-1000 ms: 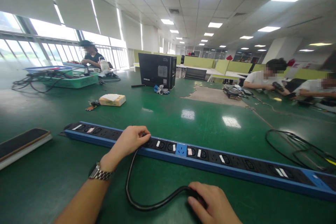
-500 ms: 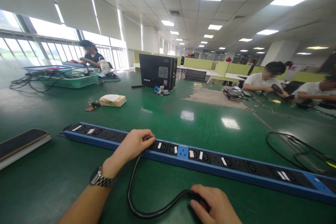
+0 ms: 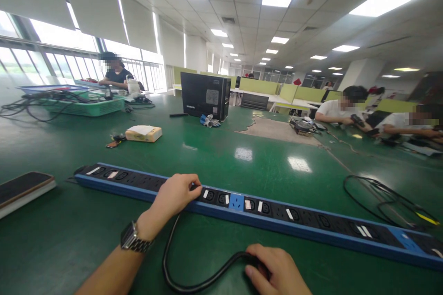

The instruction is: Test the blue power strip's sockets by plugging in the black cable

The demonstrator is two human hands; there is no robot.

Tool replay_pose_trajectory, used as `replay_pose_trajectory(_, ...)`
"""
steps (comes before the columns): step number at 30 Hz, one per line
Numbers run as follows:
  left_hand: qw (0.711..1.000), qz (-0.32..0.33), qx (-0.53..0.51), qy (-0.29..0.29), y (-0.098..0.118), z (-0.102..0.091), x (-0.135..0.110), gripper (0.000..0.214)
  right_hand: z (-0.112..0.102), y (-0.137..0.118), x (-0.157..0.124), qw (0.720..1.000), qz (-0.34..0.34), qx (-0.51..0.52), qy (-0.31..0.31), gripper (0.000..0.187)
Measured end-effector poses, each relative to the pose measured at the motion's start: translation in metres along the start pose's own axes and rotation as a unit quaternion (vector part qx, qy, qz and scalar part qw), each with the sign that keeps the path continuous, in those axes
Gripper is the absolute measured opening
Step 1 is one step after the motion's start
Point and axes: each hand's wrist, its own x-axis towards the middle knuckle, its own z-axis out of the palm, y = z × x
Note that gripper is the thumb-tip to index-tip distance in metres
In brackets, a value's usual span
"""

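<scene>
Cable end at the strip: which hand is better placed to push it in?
Left. The left hand is closed over the cable end, right on the strip sockets; the right hand grips the cable further back, well short of the strip.

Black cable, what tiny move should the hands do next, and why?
Probably press the left hand down: its fingers hold one end of the black cable at a socket on the power strip, while the right hand holds the other end.
</scene>
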Motion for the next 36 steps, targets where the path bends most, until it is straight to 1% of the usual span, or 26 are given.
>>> replay_pose_trajectory(6,0.999,-0.033,0.012,-0.007,0.004,0.002,0.001,0.019,0.0,0.0,0.0,1.0,0.003,0.008,0.009,0.021)
replay_pose_trajectory(11,0.999,-0.036,0.001,-0.005,0.003,0.004,-0.002,0.018,0.0,0.0,0.001,1.0,-0.001,0.005,0.005,0.024)
replay_pose_trajectory(14,1.0,-0.023,-0.009,0.01,0.0,0.008,-0.003,0.019,0.002,0.002,0.002,1.0,0.003,-0.002,0.004,0.026)
replay_pose_trajectory(18,0.999,0.02,-0.038,0.032,-0.002,0.007,-0.003,0.024,0.009,0.007,0.004,1.0,0.005,0.003,0.009,0.029)
replay_pose_trajectory(20,0.995,0.031,-0.071,0.061,-0.003,0.001,-0.003,0.027,0.012,0.01,0.004,0.999,0.019,0.001,0.037,0.034)
replay_pose_trajectory(23,0.98,0.017,-0.134,0.147,-0.007,-0.012,-0.005,0.033,0.015,0.014,0.002,0.996,0.037,0.003,0.079,0.054)
replay_pose_trajectory(25,0.971,-0.001,-0.153,0.186,-0.014,-0.019,-0.006,0.038,0.014,0.017,0.001,0.996,0.033,0.003,0.078,0.056)
replay_pose_trajectory(26,0.97,-0.008,-0.152,0.191,-0.019,-0.022,-0.007,0.04,0.014,0.017,0.001,0.997,0.027,0.0,0.07,0.053)
replay_pose_trajectory(29,0.977,-0.029,-0.134,0.165,-0.038,-0.028,-0.01,0.041,0.011,0.014,0.0,0.999,0.009,-0.009,0.038,0.043)
replay_pose_trajectory(32,0.986,-0.041,-0.118,0.112,-0.06,-0.037,-0.012,0.043,0.012,-0.003,0.008,1.0,-0.015,0.004,-0.008,0.035)
replay_pose_trajectory(34,0.991,-0.037,-0.105,0.074,-0.073,-0.044,-0.012,0.043,0.016,-0.02,0.022,0.997,-0.06,0.017,-0.04,0.032)
replay_pose_trajectory(36,0.995,-0.032,-0.082,0.051,-0.084,-0.052,-0.009,0.042,0.022,-0.036,0.039,0.993,-0.111,0.014,-0.043,0.033)
